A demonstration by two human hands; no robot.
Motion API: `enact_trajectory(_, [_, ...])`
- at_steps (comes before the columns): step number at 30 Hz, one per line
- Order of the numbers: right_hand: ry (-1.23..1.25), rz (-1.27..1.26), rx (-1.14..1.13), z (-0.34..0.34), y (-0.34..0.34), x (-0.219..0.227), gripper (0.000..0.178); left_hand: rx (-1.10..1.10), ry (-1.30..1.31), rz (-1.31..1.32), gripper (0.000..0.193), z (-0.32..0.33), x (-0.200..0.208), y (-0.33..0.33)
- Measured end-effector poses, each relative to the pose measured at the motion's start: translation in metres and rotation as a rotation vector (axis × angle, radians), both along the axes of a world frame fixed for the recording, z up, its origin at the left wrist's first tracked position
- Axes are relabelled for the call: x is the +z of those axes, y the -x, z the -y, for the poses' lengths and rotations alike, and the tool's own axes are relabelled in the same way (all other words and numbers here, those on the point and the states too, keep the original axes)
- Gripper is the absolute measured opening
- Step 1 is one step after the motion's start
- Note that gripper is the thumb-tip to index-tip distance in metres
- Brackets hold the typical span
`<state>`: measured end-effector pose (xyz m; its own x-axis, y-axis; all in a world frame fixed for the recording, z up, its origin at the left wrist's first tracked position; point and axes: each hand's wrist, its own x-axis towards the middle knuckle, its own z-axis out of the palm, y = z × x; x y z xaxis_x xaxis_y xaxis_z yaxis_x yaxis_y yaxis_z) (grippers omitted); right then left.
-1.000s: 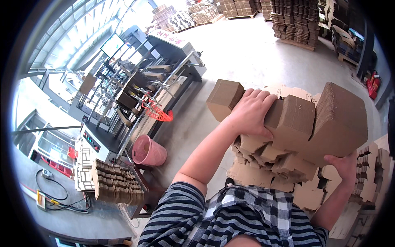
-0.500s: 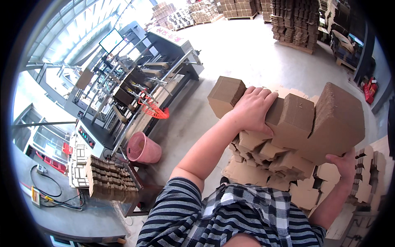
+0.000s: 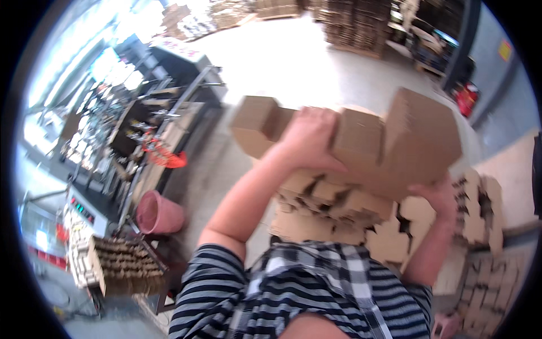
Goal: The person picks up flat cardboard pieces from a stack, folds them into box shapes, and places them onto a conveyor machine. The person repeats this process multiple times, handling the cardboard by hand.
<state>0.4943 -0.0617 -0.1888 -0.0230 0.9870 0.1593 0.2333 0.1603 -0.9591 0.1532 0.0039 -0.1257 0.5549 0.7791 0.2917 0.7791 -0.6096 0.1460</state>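
Since the earlier frame the view has swung to the right, so the machine (image 3: pixel 135 127) and the pink bucket (image 3: pixel 161 212) now sit farther left; the bundle of brown cardboard (image 3: pixel 361 138) has shifted left in view too, along with both arms, its place between the hands much the same. The left hand (image 3: pixel 312 140) lies over a recess in the bundle's upper edge, fingers bent across the top and thumb spread wide on the near face, gripping it. The right hand (image 3: pixel 436 195) holds the lower right corner, thumb on the near face; its other fingers are mostly hidden, so their spread cannot be told. The bundle is tilted in front of the body, above a pile of cut cardboard (image 3: pixel 339 206); whether they touch is unclear. More cardboard pieces (image 3: pixel 474 212) stand beside the right forearm. A ridged cardboard stack (image 3: pixel 124 265) is at lower left.
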Motion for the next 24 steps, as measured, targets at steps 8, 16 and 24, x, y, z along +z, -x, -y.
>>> enact_trajectory(8, [-0.086, -0.100, -0.010, 0.001, 0.009, -0.002, 0.091, 0.040, -0.039, -0.034, 0.097, 0.008, 0.011, -0.001])
enact_trajectory(16, [0.010, -0.195, -0.009, 0.001, 0.018, -0.038, 0.082, 0.061, 0.031, -0.052, 0.103, 0.006, 0.009, -0.001])
enact_trajectory(24, [-0.133, -0.140, -0.046, 0.004, 0.021, -0.027, 0.068, 0.069, 0.014, -0.111, 0.098, 0.012, 0.034, 0.001])
